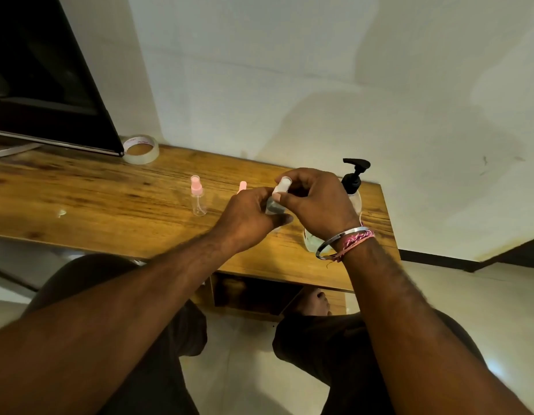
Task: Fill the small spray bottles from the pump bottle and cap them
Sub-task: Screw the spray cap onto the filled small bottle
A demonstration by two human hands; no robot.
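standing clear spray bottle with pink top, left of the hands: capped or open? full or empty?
Capped and upright: the clear spray bottle carries its pink sprayer and clear overcap. It looks empty; no liquid line shows, though that is hard to confirm.

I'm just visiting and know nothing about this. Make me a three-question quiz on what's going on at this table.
1. True or false: the pump bottle stands on the person's left side.
2. Which hand grips the clear cap? A. left hand B. right hand
3. Fill in: the spray bottle standing alone has a ____ top.

Key: 1. False, it stands to the right, behind the right hand. 2. B; the left hand holds the small bottle below. 3. Pink.
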